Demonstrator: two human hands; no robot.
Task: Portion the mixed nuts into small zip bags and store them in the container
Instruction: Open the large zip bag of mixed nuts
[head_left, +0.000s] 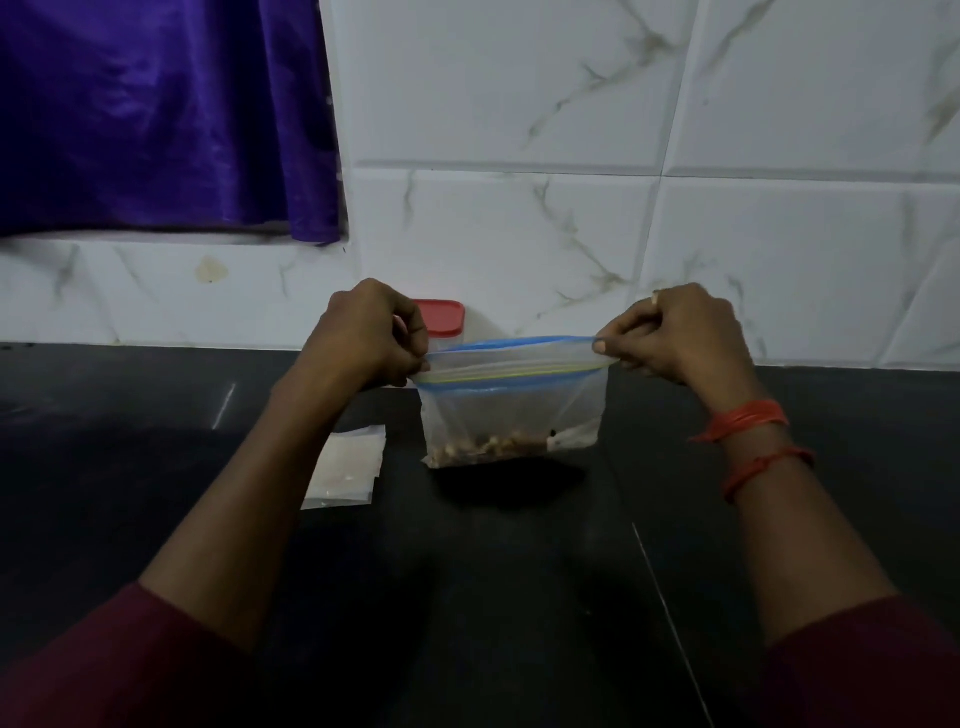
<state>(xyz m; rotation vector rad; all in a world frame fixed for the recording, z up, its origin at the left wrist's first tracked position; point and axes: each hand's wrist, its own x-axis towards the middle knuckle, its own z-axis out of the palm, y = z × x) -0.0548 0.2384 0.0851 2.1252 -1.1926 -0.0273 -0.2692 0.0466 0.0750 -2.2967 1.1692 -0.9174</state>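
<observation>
The black stone counter (519, 597) offers open passage along its near edge and out to the far left and far right. In the middle, a clear plastic zip bag (511, 410) with a blue and yellow seal, stretched between the left hand (363, 332) and the right hand (680, 332), bars the way straight ahead. Just left of it lies a flat stack of small clear bags (348, 462). Behind the left hand a red-lidded clear container (441, 317) stands against the white marbled tile wall (571, 234), which closes the back.

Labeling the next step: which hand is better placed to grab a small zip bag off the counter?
Left, probably. The small zip bags lie on its side, close to the left hand; the right hand pinches the far corner of the nut bag.
</observation>
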